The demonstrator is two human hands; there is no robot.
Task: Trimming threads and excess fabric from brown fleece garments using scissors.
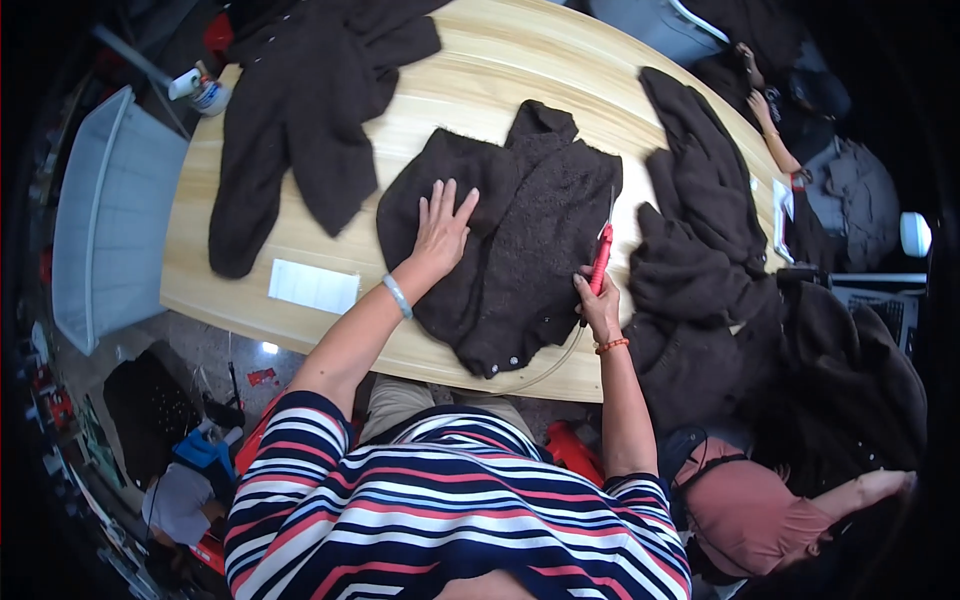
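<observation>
A dark brown knitted garment [520, 240] lies spread on the light wooden table [500, 70] in front of me. My left hand [440, 228] rests flat on its left part, fingers apart, pressing the fabric down. My right hand [598, 300] grips a slim red-handled tool [602, 255] with a thin metal tip pointing away from me, at the garment's right edge. A thin cord runs from under that hand along the table's near edge.
Another dark garment [300, 120] lies at the far left, and a heap of them [700, 230] at the right. A white paper [314, 287] sits near the table edge. A spray bottle [200, 92] stands far left. Another person [760, 500] sits at my right.
</observation>
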